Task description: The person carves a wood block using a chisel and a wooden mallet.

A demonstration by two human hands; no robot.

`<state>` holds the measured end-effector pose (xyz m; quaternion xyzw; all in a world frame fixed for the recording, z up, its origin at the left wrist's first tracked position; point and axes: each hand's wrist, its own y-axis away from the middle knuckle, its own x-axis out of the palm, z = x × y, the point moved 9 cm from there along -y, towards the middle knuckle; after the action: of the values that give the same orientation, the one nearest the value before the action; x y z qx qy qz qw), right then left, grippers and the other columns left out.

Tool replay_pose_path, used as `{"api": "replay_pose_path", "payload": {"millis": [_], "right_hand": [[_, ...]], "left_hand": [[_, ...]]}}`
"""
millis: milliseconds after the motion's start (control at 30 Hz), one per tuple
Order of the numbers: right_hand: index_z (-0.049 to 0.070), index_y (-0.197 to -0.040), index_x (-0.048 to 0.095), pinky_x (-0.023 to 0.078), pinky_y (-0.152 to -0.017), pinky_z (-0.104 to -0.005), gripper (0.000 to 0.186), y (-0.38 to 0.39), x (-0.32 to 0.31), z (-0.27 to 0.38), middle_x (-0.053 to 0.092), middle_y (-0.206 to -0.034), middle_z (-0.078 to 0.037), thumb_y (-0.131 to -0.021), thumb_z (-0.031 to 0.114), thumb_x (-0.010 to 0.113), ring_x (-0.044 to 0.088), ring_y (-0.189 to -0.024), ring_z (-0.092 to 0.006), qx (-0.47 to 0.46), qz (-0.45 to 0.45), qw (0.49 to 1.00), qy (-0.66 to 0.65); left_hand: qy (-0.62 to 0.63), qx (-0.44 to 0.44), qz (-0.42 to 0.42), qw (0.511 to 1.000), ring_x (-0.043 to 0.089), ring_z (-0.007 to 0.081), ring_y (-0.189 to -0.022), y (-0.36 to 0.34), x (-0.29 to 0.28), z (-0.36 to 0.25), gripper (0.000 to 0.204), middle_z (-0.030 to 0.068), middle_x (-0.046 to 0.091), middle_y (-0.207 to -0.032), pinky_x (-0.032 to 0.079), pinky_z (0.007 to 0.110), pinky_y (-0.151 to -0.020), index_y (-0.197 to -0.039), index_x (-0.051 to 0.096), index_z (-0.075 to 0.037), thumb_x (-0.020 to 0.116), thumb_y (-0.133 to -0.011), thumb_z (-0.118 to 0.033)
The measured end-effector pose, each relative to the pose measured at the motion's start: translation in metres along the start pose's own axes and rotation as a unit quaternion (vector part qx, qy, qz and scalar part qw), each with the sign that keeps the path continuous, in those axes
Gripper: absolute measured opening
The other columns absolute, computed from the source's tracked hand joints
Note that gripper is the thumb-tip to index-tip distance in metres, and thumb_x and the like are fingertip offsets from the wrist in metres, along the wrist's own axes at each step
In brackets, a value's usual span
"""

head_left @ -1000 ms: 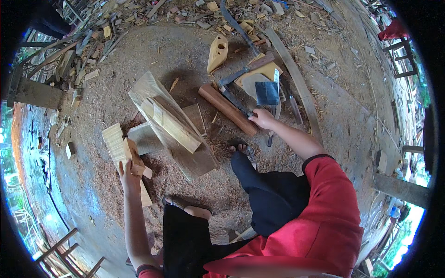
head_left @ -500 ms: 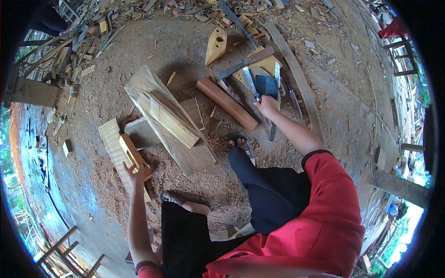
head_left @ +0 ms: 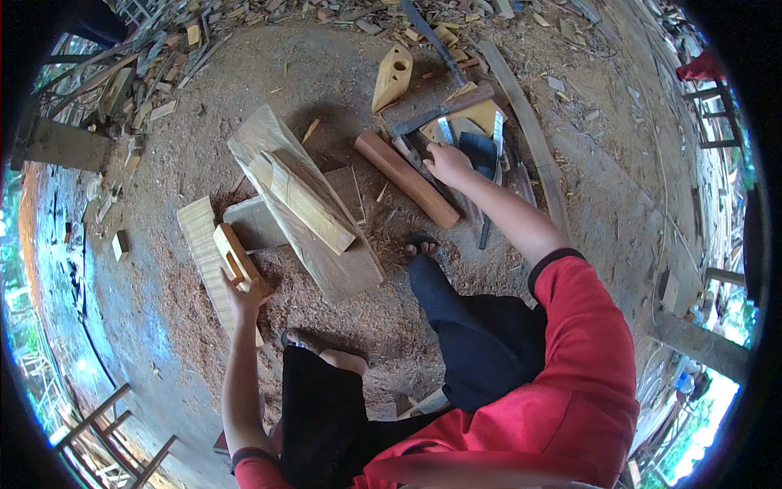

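Observation:
My left hand (head_left: 243,295) is closed round the near end of a wooden hand plane body (head_left: 235,253), a pale block with a slot cut in it. The block rests on a flat pale board (head_left: 202,240) on the ground. My right hand (head_left: 448,165) reaches among several tools, its fingers bent together; whatever they hold is hidden. Just left of its fingertips lies a dark narrow tool (head_left: 411,155). A bright chisel blade (head_left: 444,130) shows behind the hand. Close by on the right are a wide dark blade (head_left: 479,152) and another light chisel blade (head_left: 498,130).
A reddish squared timber (head_left: 407,181) lies left of the tools. Between my hands, a wide plank (head_left: 305,212) carries a thinner wood piece (head_left: 301,204). Farther off are a wooden-handled hatchet (head_left: 444,110), a holed yellow block (head_left: 393,77) and a long strip (head_left: 529,134). Shavings cover the ground.
My right hand has moved left and farther away from the chisel handle it was touching. My left hand's spread fingers have come down closer round the plane body.

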<state>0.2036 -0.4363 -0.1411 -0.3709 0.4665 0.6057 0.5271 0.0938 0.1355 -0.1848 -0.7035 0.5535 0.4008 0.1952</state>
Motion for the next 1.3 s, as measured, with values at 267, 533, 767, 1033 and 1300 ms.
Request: {"api": "replay_pose_path", "payload": {"millis": [267,533,767,1033,1300], "right_hand": [[0.0,-0.097,0.051,0.047,-0.073,-0.0464,0.028,-0.023,0.056,0.01,0.058,-0.093,-0.022,-0.082,0.024,0.051,0.058,-0.087,-0.036,0.063,0.076,0.995,0.022],[0.001,-0.104,0.051,0.046,-0.076,-0.0458,0.032,-0.026,0.056,0.001,0.058,-0.098,-0.021,-0.079,0.02,0.053,0.057,-0.092,-0.036,0.091,0.056,0.994,0.039],[-0.002,-0.081,0.06,0.047,-0.067,-0.0366,0.038,-0.023,0.044,-0.01,0.061,-0.078,-0.021,-0.061,0.029,0.069,0.061,-0.078,-0.0308,0.059,0.062,0.994,-0.063],[-0.002,-0.089,0.057,0.045,-0.07,-0.0302,0.03,-0.015,0.023,-0.011,0.063,-0.082,-0.01,-0.067,0.015,0.07,0.059,-0.076,-0.0185,0.049,0.028,0.953,-0.298],[-0.003,-0.099,0.053,0.046,-0.077,-0.0269,0.026,-0.019,-0.049,0.054,0.062,-0.091,-0.009,-0.076,0.003,0.062,0.06,-0.084,-0.0158,-0.058,0.029,0.883,-0.465]], "left_hand": [[-0.008,0.037,-0.012,0.999,0.057,0.0295,-0.084,-0.002,-0.004,0.009,0.101,0.013,0.058,-0.092,0.046,0.038,-0.076,-0.139,0.01,-0.009,0.076,-0.063,-0.015],[-0.073,-0.011,0.04,0.996,0.058,0.035,-0.088,0.023,-0.018,-0.065,0.094,0.0183,0.058,-0.099,0.046,0.042,-0.074,-0.14,0.008,-0.016,0.068,-0.068,-0.015],[-0.086,-0.033,0.037,0.995,0.058,0.0407,-0.08,0.027,-0.03,-0.078,0.095,0.0243,0.059,-0.097,0.046,0.046,-0.069,-0.14,-0.003,-0.019,0.062,-0.071,-0.015],[-0.081,0.016,-0.017,0.996,0.059,0.0394,-0.075,0.02,-0.063,-0.108,0.1,0.0237,0.061,-0.091,0.047,0.045,-0.067,-0.139,-0.009,-0.014,0.062,-0.069,-0.015],[0.064,0.046,-0.057,0.995,0.061,0.0312,-0.079,0.031,-0.076,-0.195,0.099,0.0174,0.058,-0.098,0.051,0.039,-0.07,-0.137,-0.013,-0.008,0.062,-0.073,-0.016]]}}
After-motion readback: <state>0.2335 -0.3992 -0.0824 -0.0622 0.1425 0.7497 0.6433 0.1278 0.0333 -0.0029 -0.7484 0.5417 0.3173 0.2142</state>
